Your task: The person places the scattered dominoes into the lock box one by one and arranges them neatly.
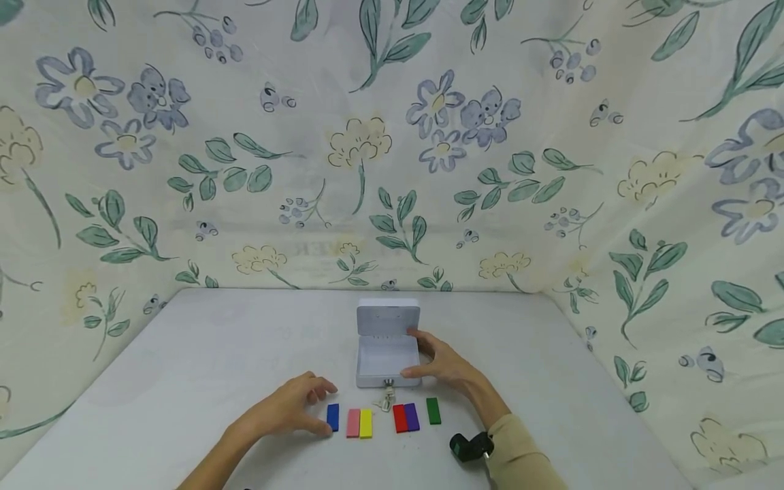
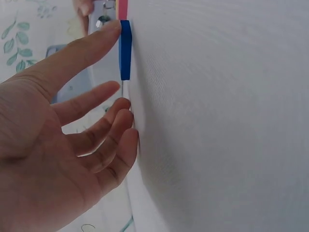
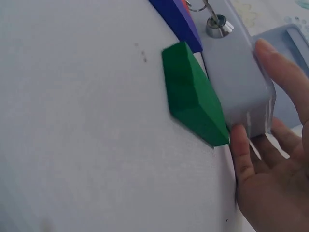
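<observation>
A small pale metal cash box (image 1: 388, 357) stands with its lid (image 1: 388, 320) raised, and its inside shows bare. Keys (image 1: 386, 400) hang from the lock (image 3: 219, 26) at its front. My right hand (image 1: 444, 361) holds the box at its right side, thumb over the rim and fingers along the outer wall. In front of the box, my left hand (image 1: 290, 407) has its thumb tip against a blue block (image 2: 125, 50), its other fingers spread apart from it. To the right of that block are a pink block (image 1: 353, 422) and a yellow block (image 1: 365, 423), side by side.
Farther right lie a red block (image 1: 400, 418) and a purple block (image 1: 412, 416) together, then a green block (image 3: 193, 94) close to the box's front corner. A patterned cloth (image 1: 392, 170) hangs behind the white table (image 1: 263, 327). A black device (image 1: 470, 447) sits at the right wrist.
</observation>
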Available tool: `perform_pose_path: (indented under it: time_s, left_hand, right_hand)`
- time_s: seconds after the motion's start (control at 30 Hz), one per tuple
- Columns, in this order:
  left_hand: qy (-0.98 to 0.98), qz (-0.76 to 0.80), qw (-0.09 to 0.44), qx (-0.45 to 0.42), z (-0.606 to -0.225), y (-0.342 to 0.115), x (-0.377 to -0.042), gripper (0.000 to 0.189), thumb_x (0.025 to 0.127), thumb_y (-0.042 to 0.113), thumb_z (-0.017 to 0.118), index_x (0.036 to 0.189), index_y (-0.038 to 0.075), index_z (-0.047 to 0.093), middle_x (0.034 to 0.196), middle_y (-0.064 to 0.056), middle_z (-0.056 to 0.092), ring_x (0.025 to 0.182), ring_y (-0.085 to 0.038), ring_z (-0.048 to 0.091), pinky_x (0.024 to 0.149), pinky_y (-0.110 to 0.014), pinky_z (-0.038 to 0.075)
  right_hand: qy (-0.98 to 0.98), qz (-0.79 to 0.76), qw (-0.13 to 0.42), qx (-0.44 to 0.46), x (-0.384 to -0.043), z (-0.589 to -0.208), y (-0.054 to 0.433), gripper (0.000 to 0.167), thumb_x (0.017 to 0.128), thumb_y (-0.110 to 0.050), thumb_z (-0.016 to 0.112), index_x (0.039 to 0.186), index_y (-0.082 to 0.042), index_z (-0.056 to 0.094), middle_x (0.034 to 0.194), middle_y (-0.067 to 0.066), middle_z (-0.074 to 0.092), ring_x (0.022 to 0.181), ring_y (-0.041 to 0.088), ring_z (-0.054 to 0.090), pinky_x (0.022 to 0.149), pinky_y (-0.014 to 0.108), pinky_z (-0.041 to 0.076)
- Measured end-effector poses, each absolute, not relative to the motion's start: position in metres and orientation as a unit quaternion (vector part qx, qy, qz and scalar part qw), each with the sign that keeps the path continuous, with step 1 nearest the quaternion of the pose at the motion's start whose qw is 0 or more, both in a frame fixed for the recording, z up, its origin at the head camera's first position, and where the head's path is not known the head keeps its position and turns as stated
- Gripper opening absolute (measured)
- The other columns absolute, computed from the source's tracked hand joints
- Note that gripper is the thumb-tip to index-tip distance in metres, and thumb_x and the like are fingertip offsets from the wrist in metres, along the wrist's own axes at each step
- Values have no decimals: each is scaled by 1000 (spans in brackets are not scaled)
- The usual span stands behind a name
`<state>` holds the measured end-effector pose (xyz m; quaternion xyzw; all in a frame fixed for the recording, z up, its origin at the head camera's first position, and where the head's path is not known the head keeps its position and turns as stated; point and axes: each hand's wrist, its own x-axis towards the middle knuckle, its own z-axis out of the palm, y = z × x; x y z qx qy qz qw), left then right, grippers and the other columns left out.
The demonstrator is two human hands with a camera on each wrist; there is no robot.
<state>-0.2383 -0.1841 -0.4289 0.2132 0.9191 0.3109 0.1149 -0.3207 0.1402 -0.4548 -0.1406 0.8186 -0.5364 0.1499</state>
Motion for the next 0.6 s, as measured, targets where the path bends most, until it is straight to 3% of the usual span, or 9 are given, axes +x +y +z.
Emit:
perform_pose_path:
  time_s: [0.6]
  left_hand:
    - [931, 283, 107, 204, -436, -172, -226, 43, 69, 27, 88, 105, 15, 68, 100, 2, 56, 98, -17, 52, 84, -39, 50]
  right_hand:
    - [825, -519, 144, -171, -318, -459, 147, 95, 75, -29, 85, 153, -19, 32, 162, 11, 27, 150, 35, 24, 119, 55, 22]
